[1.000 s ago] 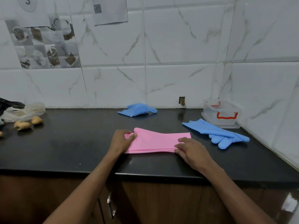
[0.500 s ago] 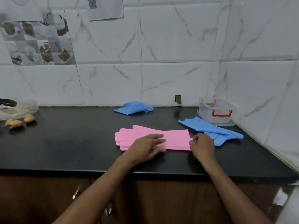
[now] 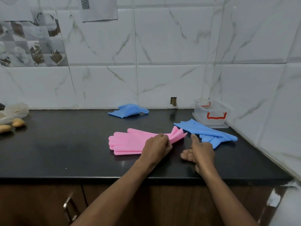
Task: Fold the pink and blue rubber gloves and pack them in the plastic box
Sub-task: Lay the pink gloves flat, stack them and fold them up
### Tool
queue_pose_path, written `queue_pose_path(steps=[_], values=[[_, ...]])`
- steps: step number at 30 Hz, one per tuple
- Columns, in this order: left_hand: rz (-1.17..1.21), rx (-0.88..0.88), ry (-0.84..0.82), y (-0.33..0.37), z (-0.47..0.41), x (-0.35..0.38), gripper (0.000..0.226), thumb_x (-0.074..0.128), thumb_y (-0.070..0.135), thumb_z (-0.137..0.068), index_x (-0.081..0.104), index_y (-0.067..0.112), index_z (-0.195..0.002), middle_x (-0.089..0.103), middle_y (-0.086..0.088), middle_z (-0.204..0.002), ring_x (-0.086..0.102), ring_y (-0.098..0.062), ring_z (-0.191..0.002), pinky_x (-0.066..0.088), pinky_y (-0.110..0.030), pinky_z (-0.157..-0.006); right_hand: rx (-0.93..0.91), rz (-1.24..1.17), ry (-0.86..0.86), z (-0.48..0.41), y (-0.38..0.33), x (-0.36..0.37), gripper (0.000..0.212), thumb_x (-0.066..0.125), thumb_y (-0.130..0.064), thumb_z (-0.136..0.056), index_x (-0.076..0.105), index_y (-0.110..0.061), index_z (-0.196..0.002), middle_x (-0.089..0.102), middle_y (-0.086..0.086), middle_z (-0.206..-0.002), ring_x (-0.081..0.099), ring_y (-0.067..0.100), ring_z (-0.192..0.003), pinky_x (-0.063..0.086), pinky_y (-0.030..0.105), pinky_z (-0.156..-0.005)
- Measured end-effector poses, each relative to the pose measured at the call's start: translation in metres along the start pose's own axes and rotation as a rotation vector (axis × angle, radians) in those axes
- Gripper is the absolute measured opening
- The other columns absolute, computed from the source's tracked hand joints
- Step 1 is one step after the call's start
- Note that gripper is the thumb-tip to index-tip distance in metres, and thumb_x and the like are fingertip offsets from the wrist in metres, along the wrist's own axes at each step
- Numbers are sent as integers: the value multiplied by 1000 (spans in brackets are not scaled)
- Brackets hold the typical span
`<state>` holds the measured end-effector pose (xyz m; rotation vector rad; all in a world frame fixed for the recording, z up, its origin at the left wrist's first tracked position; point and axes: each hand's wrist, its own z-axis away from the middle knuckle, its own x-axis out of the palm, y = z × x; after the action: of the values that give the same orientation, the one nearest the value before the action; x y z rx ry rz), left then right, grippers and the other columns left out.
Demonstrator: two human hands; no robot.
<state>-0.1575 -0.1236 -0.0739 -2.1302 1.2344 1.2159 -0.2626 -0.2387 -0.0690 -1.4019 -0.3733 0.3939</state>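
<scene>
Pink rubber gloves [image 3: 126, 141] lie stacked flat on the black counter [image 3: 65, 144], fingers pointing left. My left hand [image 3: 157, 146] grips them near the cuff, which bunches up and lifts to the right. My right hand [image 3: 197, 151] hovers just right of the cuff with fingers relaxed, holding nothing. A blue glove [image 3: 206, 132] lies flat behind my right hand, fingers toward the right. A second blue glove [image 3: 128, 110] sits folded near the back wall. The clear plastic box [image 3: 211, 114] with red handles stands in the back right corner.
A crumpled clear bag [image 3: 13, 111] and small tan pieces [image 3: 18, 123] lie at the far left of the counter. Tiled walls close the back and right sides. Wooden cabinet doors with a metal handle [image 3: 68, 203] are below the counter edge.
My left hand slid right along the pink gloves and now grips the cuff end, lifting it. My right hand let go of the cuff and drew back, open.
</scene>
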Motion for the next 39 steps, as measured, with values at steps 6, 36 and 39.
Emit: queue_pose_path(steps=[6,36,39], values=[[81,344,-110,-10,14,-7,36,45,39,-94,74,19,-94,68,4,-93,62,-14,-78,52,-32,-65,168,-50,-201,-2,-24,9,43,72,-25,-86,44,-11,-115,63,19,-101,72,37,-78,61,44,-56],[881,-798,-406,-80,-66,-8,18,61,0,-90,65,-6,-107,59,-19,-93,57,-26,-72,52,-35,-71,-892,941,-210,38,21,62,37,60,-26,-93,57,-22,-129,52,-3,-127,54,9,-108,45,20,-93],[727,-610,-304,-78,-71,-3,17,59,3,-93,68,3,-106,67,-16,-100,60,-25,-80,54,-34,-75,-918,997,-273,41,20,67,37,54,-28,-97,55,-22,-133,50,-3,-133,52,8,-113,43,20,-97]])
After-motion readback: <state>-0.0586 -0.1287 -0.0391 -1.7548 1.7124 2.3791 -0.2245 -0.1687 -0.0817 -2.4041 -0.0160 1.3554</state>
